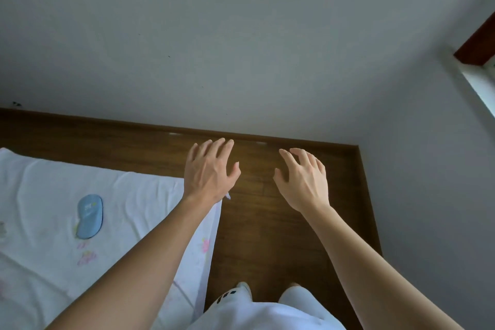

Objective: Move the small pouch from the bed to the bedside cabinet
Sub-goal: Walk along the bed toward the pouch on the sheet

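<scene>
A small light-blue pouch (89, 216), bean-shaped with pale print on it, lies flat on the white bed sheet (139, 195) at the left. My left hand (210, 169) hovers over the bed's right corner, fingers spread, holding nothing, well to the right of the pouch. My right hand (304, 179) hangs over the wooden floor, fingers apart and empty. No bedside cabinet is in view.
Dark wooden floor (267, 236) runs along the bed's right side to a grey wall (241, 48). A window frame (479, 61) shows at the far right. My legs in light trousers (267, 311) stand beside the bed edge.
</scene>
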Tool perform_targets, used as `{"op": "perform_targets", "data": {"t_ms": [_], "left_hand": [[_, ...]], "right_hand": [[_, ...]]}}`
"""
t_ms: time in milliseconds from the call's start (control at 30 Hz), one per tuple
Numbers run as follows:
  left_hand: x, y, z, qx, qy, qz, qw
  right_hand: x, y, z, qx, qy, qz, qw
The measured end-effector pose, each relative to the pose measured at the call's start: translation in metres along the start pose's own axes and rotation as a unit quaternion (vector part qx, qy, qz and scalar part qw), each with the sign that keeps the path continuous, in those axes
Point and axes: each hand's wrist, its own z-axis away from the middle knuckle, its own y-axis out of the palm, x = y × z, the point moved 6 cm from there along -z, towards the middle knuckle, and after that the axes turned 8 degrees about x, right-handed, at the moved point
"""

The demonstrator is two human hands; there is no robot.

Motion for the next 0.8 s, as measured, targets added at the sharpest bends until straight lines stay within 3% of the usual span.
{"op": "perform_targets", "data": {"t_ms": [433, 800], "left_hand": [[0.036, 0.023, -0.185, 0.017, -0.044, -0.027, 0.999], [0.085, 0.030, -0.350, 0.017, -0.177, -0.030, 0.984]], "right_hand": [[-0.009, 0.019, -0.213, 0.024, -0.050, 0.009, 0.998], [0.025, 0.017, -0.441, 0.077, -0.205, 0.018, 0.976]]}}
